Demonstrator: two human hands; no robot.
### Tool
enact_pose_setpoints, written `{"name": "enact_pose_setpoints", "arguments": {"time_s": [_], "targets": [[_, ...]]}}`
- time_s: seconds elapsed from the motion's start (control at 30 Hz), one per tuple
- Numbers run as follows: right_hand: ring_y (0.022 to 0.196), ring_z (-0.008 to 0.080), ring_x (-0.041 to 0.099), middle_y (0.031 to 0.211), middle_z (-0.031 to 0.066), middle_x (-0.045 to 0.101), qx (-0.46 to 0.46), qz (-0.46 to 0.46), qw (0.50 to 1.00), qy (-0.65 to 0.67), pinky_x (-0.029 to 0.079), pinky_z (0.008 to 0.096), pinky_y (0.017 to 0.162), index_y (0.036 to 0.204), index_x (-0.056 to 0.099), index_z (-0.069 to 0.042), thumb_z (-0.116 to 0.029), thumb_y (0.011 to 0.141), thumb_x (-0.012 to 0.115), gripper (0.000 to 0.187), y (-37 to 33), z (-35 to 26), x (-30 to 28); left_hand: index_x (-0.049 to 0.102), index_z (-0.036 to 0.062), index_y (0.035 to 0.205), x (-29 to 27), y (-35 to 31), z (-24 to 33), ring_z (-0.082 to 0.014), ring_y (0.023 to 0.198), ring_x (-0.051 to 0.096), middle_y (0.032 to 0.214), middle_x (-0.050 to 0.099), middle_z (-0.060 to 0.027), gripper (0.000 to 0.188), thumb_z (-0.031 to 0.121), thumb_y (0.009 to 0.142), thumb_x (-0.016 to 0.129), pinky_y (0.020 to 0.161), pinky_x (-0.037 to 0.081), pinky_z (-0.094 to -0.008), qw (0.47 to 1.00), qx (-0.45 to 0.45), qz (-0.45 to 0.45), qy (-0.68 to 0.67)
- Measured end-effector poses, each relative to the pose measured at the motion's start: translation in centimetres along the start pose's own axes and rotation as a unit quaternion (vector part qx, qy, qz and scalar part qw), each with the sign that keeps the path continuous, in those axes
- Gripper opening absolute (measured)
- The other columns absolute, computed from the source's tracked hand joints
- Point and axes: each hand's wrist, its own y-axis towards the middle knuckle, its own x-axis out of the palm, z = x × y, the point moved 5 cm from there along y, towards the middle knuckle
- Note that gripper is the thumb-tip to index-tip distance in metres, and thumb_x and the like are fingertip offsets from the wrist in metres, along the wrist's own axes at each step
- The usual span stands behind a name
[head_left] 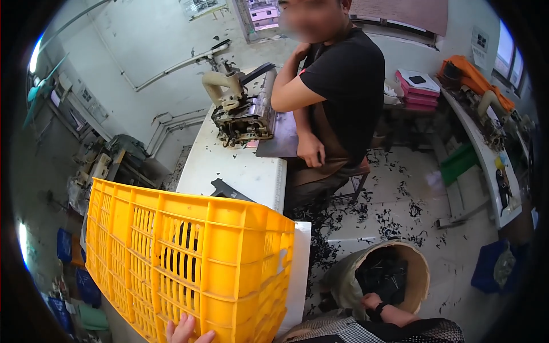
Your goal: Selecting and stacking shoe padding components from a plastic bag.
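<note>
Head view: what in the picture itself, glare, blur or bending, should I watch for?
Head view, rim: fisheye darkens the corners and bows the right bench. Head view, left edge: bright light strips glare amid dimness. Head view, top: co-worker's head is blurred. Head view, bottom: crate looks crisp.

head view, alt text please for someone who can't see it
A person's left hand touches a yellow plastic crate while their right hand is at the mouth of a round bin of dark pieces. Beyond, a co-worker sits beside a machine on a white table.
</note>
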Motion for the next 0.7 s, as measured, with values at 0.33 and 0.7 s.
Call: {"name": "enact_pose_setpoints", "arguments": {"time_s": [0.33, 0.7], "targets": [[0.062, 0.0170, 0.067, 0.068, 0.0083, 0.067, 0.018, 0.006, 1.000, 0.015, 0.054, 0.0297, 0.061, 0.082, 0.070, -0.003, -0.023, 0.074, 0.066, 0.022, 1.1, 1.5, 0.4, 0.056, 0.0020, 0.118, -0.1, -0.1, 0.1, -0.0379, 0.127, 0.039, 0.134, 0.044, -0.0226, 0.048, 0.024, 0.076, 0.067, 0.108, 0.022, -0.0532, 1.000, -0.008, -0.004, -0.001], [0.060, 0.0177, 0.066, 0.067, 0.0087, 0.066, -0.004, 0.012, 1.000, 0.003, 0.053, 0.0305, 0.059, 0.077, 0.070, -0.002, -0.019, 0.071, 0.065, 0.019, 0.1, -1.0, 0.3, 0.056, 0.0022, 0.117, -0.1, 0.1, 0.0, -0.0376, 0.126, 0.040, 0.134, 0.045, -0.0224, 0.049, 0.023, 0.075, 0.068, 0.107, 0.022, -0.0530, 1.000, -0.013, 0.000, 0.007]]}}
